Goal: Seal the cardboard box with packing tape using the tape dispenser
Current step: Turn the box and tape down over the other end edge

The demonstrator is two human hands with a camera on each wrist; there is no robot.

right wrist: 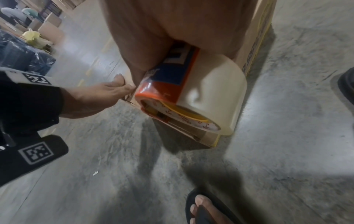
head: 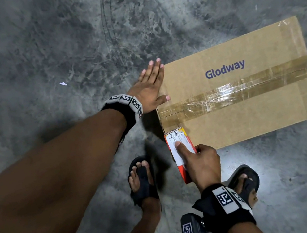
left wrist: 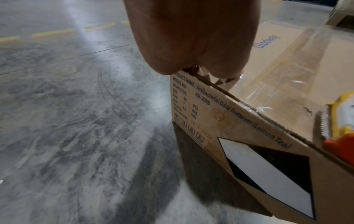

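Note:
A brown cardboard box (head: 247, 105) printed "Glodway" lies on the concrete floor, its flaps closed and a strip of clear tape (head: 241, 90) along the centre seam. My left hand (head: 151, 84) presses flat with straight fingers against the box's left end, thumb on the top edge. My right hand (head: 198, 161) grips an orange tape dispenser (head: 180, 152) at the box's near-left corner, index finger laid along its top. In the right wrist view the dispenser (right wrist: 164, 84) carries a roll of clear tape (right wrist: 214, 97) and sits against the box's side. The serrated blade (left wrist: 321, 125) shows at the top edge.
My two feet in black sandals (head: 141, 180) stand on the grey concrete floor (head: 38, 54) just before the box. Stacked boxes and dark plastic bags (right wrist: 21, 56) sit far off. Yellow floor markings (left wrist: 51, 33) run in the distance.

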